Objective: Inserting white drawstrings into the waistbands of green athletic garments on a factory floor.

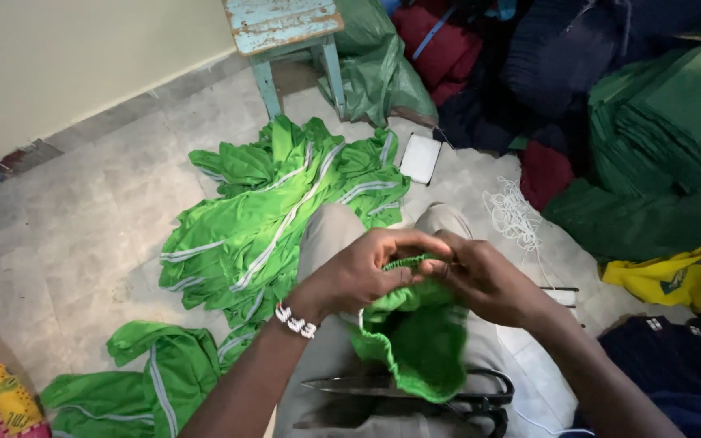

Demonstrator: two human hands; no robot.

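Green cloth [415, 337] hangs from our two hands over our lap, its gathered edge pinched up between them. Our left hand [367, 272], a white bead bracelet [296, 320] at the wrist, grips that ruffled edge with thumb and fingers closed on it; our right hand [484, 276] meets it from the other side, fingertips clamped on the same edge. Black scissors [448, 389] lie across our lap under the cloth, blades pointing left. Left of our knees a heap of green garments [273, 219] with white stripes spreads over the grey tiled floor [83, 235], glossy and crumpled. White string [513, 215] lies tangled beside our right knee, near a flat white square [420, 157]. A chipped pale-blue stool [285, 36] stands beyond the heap. To the right, folded dark green fabric [667, 138] is stacked high, with a yellow piece [683, 276] below it
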